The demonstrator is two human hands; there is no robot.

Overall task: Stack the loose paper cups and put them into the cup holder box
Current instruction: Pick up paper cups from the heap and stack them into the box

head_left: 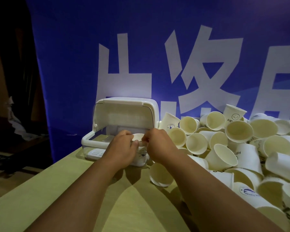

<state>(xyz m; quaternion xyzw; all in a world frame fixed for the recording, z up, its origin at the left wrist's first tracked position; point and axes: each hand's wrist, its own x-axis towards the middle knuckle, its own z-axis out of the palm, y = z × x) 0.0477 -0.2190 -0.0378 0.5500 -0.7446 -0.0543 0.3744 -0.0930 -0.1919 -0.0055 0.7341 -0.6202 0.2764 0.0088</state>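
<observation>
White round paper cups (238,131) lie in a big loose heap on the right side of the pale wooden counter (74,190). So most of the job looks like it is left to do. At the back left of the counter stands the white plastic cup holder box (88,142), and its clear curved lid is flipped up and open. Right at the front of the box, the left hand (122,148) and the right hand (159,144) meet around 1 white paper cup with a small print on its side (139,136). The left hand's fingers curl around it. The right hand pinches it near the rim. It may be a short stack and not just 1 cup, but the hands hide too much to tell. I cannot see any cups sitting inside the box yet. I count 1 box, 2 hands and 1 held cup or stack. The heap has more than 20 cups that show, and they are too mixed up to count right. Behind it all hangs a big blue cloth banner with white letters (74,56).
</observation>
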